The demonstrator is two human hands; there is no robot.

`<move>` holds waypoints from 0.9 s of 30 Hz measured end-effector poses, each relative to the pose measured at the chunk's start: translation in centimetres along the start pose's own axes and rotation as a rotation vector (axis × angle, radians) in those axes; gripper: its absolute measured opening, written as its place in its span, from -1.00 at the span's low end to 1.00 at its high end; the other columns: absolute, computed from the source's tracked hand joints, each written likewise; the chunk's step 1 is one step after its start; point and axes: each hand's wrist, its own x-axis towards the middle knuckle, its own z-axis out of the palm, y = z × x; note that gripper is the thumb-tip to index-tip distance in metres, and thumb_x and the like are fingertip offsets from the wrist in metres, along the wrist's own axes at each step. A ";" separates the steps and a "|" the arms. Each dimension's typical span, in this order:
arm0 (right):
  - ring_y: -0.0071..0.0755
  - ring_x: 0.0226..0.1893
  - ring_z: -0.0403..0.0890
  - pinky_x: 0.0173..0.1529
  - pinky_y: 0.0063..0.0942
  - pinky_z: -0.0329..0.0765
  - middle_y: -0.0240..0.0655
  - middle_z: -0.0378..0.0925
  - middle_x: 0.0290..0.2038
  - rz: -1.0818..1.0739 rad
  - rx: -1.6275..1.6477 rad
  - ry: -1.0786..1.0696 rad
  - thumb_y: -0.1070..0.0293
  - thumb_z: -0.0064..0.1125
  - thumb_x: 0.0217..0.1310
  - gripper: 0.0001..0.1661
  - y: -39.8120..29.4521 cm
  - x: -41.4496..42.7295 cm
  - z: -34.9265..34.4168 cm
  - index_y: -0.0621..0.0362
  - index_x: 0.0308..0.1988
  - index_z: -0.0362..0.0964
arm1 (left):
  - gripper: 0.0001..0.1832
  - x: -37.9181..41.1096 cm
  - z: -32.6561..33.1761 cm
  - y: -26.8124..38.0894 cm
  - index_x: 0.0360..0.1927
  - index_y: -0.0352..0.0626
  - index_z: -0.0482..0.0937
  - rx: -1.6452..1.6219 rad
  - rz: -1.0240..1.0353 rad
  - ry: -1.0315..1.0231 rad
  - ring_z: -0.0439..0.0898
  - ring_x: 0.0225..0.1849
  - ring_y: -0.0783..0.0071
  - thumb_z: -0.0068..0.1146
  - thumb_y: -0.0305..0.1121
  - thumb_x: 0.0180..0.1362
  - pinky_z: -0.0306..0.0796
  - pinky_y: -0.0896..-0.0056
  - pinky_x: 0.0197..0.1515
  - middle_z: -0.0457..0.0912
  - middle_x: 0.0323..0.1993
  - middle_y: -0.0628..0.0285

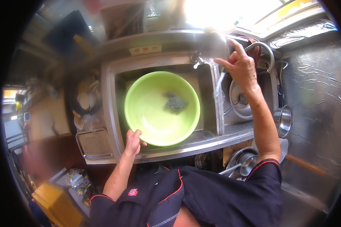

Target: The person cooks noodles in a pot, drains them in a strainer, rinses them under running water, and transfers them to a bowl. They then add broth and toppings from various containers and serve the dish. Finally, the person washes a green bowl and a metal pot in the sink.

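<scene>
A large light-green plastic basin (156,124) sits in the left bowl of a stainless steel sink (170,149). Inside it, right of the middle, lies a grey scouring pad (175,103), probably steel wool. My left hand (133,142) grips the basin's near left rim, thumb on top. My right hand (240,66) is raised over the far right part of the sink, its thumb and index finger spread apart and nothing seen between them. Near its fingertips stands a blurred, rounded metal-looking thing. A small tap (197,58) is on the back ledge, left of this hand.
In the right bowl lies a round metal lid or pan (237,99). A curved faucet pipe (270,54) arches behind it. A steel bowl (284,121) is at the right edge, a metal tray (95,143) left of the sink. Metal pots (247,163) sit below the front edge.
</scene>
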 end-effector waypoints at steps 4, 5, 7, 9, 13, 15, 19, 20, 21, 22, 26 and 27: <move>-0.30 -0.53 0.69 -0.38 -0.31 0.64 -0.26 0.65 -0.47 -0.151 0.197 0.010 0.10 0.44 0.20 -0.21 -4.9 1.0 4.3 0.07 0.33 0.30 | -0.69 1.7 0.4 -0.9 0.01 -0.18 0.40 -0.013 0.000 -0.069 0.63 -0.30 0.35 0.09 -0.40 0.20 0.46 0.38 -0.60 0.55 -0.17 0.20; -0.28 -0.53 0.70 -0.38 -0.33 0.66 -0.22 0.67 -0.43 -0.255 0.271 0.036 0.21 0.33 0.33 -0.33 -5.2 1.5 5.1 0.06 0.33 0.28 | -0.68 1.9 0.7 -0.9 0.02 -0.18 0.41 -0.019 0.003 -0.079 0.63 -0.31 0.35 0.09 -0.40 0.20 0.46 0.38 -0.61 0.55 -0.17 0.20; -0.29 -0.52 0.70 -0.38 -0.36 0.66 -0.19 0.69 -0.39 -0.187 0.535 0.062 0.32 0.19 0.42 -0.46 -4.2 1.7 6.1 0.08 0.31 0.28 | -0.68 2.1 1.0 -0.8 0.02 -0.18 0.41 -0.040 0.011 -0.097 0.63 -0.31 0.36 0.10 -0.39 0.20 0.45 0.40 -0.62 0.56 -0.17 0.20; -0.25 -0.51 0.73 -0.37 -0.42 0.66 -0.20 0.69 -0.43 0.135 0.727 0.260 0.38 0.12 0.42 -0.56 0.3 1.1 8.0 0.12 0.23 0.32 | -0.67 2.4 1.0 -0.8 0.05 -0.17 0.42 -0.062 0.002 -0.101 0.64 -0.31 0.37 0.08 -0.39 0.21 0.45 0.42 -0.63 0.57 -0.16 0.21; -0.06 -0.10 0.71 0.04 -0.20 0.64 -0.06 0.63 -0.07 0.131 -0.151 0.017 0.03 0.50 0.07 -0.13 6.6 -1.8 15.3 0.16 0.27 0.32 | -0.68 2.3 0.4 -1.1 0.06 -0.16 0.43 -0.070 0.005 -0.106 0.64 -0.32 0.39 0.04 -0.39 0.23 0.46 0.42 -0.63 0.58 -0.16 0.21; 0.03 0.18 0.54 0.21 -0.11 0.53 -0.09 0.51 0.12 0.100 -0.208 -0.122 -0.03 0.54 -0.02 -0.09 5.0 -2.5 17.7 0.14 0.24 0.36 | -0.68 2.2 0.2 -0.9 0.06 -0.17 0.43 -0.064 0.013 -0.088 0.64 -0.32 0.40 0.03 -0.39 0.23 0.45 0.43 -0.63 0.59 -0.17 0.22; -0.01 -0.11 0.70 -0.07 -0.13 0.65 -0.16 0.62 -0.07 0.079 -0.292 -0.081 0.04 0.42 0.12 -0.38 6.9 -2.4 20.2 0.10 0.09 0.46 | -0.68 2.8 -0.6 -1.3 0.05 -0.18 0.43 -0.047 0.007 -0.073 0.64 -0.32 0.40 0.03 -0.40 0.23 0.45 0.43 -0.64 0.59 -0.17 0.22; -0.15 -0.28 0.74 -0.13 -0.23 0.66 -0.19 0.68 -0.16 0.035 -0.293 -0.027 0.02 0.38 0.20 -0.43 6.9 -2.4 20.4 0.11 0.09 0.52 | -0.68 3.0 -1.1 -1.6 0.05 -0.18 0.43 -0.040 0.003 -0.069 0.64 -0.32 0.40 0.03 -0.40 0.23 0.45 0.43 -0.64 0.59 -0.17 0.22; -0.22 -0.30 0.73 -0.14 -0.27 0.65 -0.21 0.69 -0.15 0.187 -0.096 -0.096 0.01 0.39 0.21 -0.42 7.7 -1.9 20.0 0.11 0.10 0.53 | -0.68 3.2 -1.1 -1.6 0.06 -0.19 0.43 -0.038 -0.007 -0.064 0.64 -0.32 0.40 0.03 -0.40 0.23 0.45 0.43 -0.64 0.59 -0.17 0.21; -0.30 -0.33 0.73 -0.15 -0.31 0.64 -0.22 0.70 -0.15 0.338 0.101 -0.161 0.00 0.39 0.22 -0.42 8.6 -1.4 19.4 0.10 0.11 0.54 | -0.68 3.4 -1.3 -1.7 0.06 -0.19 0.43 -0.036 -0.016 -0.060 0.64 -0.32 0.40 0.03 -0.41 0.23 0.46 0.44 -0.64 0.59 -0.16 0.21; -0.52 -0.41 0.70 -0.24 -0.48 0.58 -0.24 0.72 -0.25 0.641 0.515 0.057 -0.06 0.35 0.29 -0.38 9.9 -2.1 19.2 0.26 0.06 0.57 | -0.66 4.2 -1.3 -1.7 0.07 -0.21 0.42 -0.028 -0.021 -0.053 0.65 -0.32 0.40 0.03 -0.41 0.23 0.47 0.44 -0.64 0.59 -0.15 0.20; -0.52 -0.41 0.70 -0.26 -0.49 0.58 -0.25 0.72 -0.29 0.660 0.533 0.160 -0.06 0.34 0.30 -0.38 9.4 -2.9 19.8 0.30 0.03 0.58 | -0.66 4.4 -1.3 -1.6 0.08 -0.21 0.42 -0.029 -0.021 -0.055 0.65 -0.32 0.40 0.03 -0.41 0.23 0.46 0.44 -0.64 0.59 -0.15 0.20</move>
